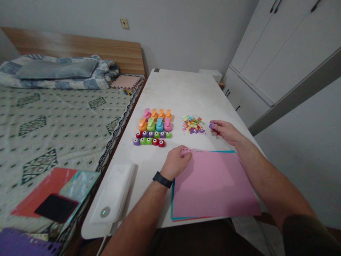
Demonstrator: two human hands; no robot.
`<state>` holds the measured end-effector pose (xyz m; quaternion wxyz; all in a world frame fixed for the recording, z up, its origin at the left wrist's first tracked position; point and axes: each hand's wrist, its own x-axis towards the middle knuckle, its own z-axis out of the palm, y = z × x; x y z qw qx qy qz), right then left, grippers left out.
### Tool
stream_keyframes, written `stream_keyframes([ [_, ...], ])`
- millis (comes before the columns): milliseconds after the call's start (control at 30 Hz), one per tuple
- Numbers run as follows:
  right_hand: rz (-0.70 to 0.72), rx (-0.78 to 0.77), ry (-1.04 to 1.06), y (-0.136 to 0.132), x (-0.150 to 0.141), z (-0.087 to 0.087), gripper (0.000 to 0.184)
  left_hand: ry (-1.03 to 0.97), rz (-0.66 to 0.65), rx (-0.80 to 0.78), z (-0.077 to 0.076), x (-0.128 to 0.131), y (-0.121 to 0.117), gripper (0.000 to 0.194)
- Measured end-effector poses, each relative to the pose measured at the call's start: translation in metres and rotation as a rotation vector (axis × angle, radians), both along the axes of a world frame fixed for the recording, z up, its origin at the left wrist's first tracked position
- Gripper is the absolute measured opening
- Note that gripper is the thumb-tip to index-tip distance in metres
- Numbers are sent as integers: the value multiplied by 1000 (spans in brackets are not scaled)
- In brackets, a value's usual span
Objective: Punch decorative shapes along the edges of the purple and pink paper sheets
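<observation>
My left hand (176, 163) lies at the top left corner of a pink paper sheet (213, 185), its fingers curled over a corner edged with small punched holes. Under the pink sheet, a blue paper sheet (172, 199) shows along the edges. My right hand (225, 131) is raised at the table's right side, pinching a small purple craft punch (211, 125). Just left of that hand lies a pile of colourful paper cut-outs (193, 125). Further left stand large pastel craft punches (156, 122) in rows, with small punches (150, 139) in front of them.
The white table (183, 92) has a white power bank (113, 192) with a cable at its near left. A bed (61, 121) runs along the left side, with coloured paper sheets (48, 193) on it. White cabinets (282, 60) stand on the right.
</observation>
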<state>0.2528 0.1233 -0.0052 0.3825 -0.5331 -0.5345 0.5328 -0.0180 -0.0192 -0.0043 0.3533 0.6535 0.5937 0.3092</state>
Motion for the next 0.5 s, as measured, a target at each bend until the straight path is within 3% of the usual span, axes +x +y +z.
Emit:
stream_keyframes([
  [133,9,23,-47,1,9,0,48,-5,-8,-13,0,0,1,19],
  [500,-77,119,-468,34,57,6,37,-35,0,-25,-1,1,1,17],
])
